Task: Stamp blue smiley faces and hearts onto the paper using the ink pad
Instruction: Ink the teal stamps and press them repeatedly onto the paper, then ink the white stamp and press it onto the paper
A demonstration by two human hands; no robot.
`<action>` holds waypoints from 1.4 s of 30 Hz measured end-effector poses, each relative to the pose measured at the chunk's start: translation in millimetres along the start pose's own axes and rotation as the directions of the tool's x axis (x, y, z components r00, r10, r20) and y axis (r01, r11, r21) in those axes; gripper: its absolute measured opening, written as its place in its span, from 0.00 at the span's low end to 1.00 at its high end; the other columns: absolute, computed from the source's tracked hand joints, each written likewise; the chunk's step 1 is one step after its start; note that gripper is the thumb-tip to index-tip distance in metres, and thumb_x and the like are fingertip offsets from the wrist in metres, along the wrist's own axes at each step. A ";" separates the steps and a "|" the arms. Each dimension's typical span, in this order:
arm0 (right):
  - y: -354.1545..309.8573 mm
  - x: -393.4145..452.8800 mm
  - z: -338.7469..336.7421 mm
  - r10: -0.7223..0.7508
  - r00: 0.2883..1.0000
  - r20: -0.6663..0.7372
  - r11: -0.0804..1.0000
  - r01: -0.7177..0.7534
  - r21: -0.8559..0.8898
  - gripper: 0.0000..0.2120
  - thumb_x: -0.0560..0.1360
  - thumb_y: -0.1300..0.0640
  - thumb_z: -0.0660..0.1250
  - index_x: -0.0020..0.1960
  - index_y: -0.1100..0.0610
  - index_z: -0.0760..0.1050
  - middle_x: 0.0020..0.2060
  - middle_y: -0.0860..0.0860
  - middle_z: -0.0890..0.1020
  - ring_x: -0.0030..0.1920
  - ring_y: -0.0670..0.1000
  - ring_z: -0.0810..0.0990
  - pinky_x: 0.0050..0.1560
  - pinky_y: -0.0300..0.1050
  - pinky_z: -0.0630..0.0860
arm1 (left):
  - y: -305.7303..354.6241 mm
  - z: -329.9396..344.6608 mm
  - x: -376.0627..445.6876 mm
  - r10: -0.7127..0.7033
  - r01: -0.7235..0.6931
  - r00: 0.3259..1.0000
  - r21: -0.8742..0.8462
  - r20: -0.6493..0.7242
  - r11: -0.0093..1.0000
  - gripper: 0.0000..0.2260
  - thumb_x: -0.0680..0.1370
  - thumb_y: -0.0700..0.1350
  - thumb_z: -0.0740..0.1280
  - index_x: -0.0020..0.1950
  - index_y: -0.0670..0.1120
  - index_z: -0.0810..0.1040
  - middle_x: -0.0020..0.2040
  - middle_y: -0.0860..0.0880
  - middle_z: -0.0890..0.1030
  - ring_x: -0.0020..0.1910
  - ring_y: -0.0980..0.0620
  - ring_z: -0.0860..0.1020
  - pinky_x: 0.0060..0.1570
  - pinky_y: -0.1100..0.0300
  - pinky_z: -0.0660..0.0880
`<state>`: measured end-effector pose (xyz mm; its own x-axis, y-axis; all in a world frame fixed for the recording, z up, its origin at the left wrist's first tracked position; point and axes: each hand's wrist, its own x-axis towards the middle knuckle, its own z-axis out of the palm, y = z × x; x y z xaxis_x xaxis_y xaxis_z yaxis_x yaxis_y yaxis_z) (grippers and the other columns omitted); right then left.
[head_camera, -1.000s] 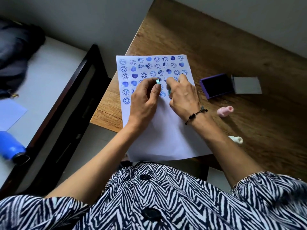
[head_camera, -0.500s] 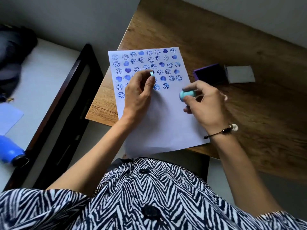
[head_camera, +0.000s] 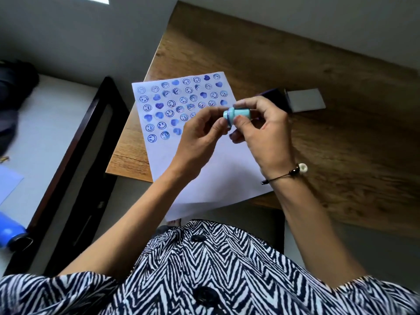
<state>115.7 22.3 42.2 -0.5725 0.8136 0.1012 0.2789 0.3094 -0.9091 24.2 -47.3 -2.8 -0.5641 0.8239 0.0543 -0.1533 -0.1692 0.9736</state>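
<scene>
Seemingly, both hands, left hand [head_camera: 200, 133] and right hand [head_camera: 266, 130], pinched the blue stamp [head_camera: 236, 114] above the paper [head_camera: 204, 178]; its inked face could smudge fingers or prints, with the ink pad [head_camera: 276, 98] half hidden behind on the tabletop [head_camera: 341, 144].

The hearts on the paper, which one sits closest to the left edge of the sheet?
The heart at the start of the fourth row, first in its line; every other heart has at least one stamp on its left.

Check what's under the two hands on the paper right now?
Beneath the left hand and right hand, which hold the light blue stamp above it, lies the white paper. Stamped rows run under them; prints there are hidden. Bare paper shows below.
</scene>
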 end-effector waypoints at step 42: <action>52.4 -41.7 -86.4 0.080 0.978 -0.192 0.906 -0.152 -0.396 0.07 0.71 0.62 0.70 0.49 0.59 0.80 0.50 0.55 0.82 0.51 0.51 0.79 0.46 0.33 0.72 | -14.8 81.7 -20.4 -0.237 0.187 0.964 0.331 0.117 0.925 0.10 0.76 0.41 0.64 0.57 0.45 0.78 0.52 0.45 0.82 0.51 0.49 0.79 0.57 0.51 0.77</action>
<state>220.8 47.1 25.2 -0.3895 0.9151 0.1039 0.6447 0.3515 -0.6789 104.3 -17.4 -0.2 -0.4130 0.8979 -0.1525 0.0214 0.1770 0.9840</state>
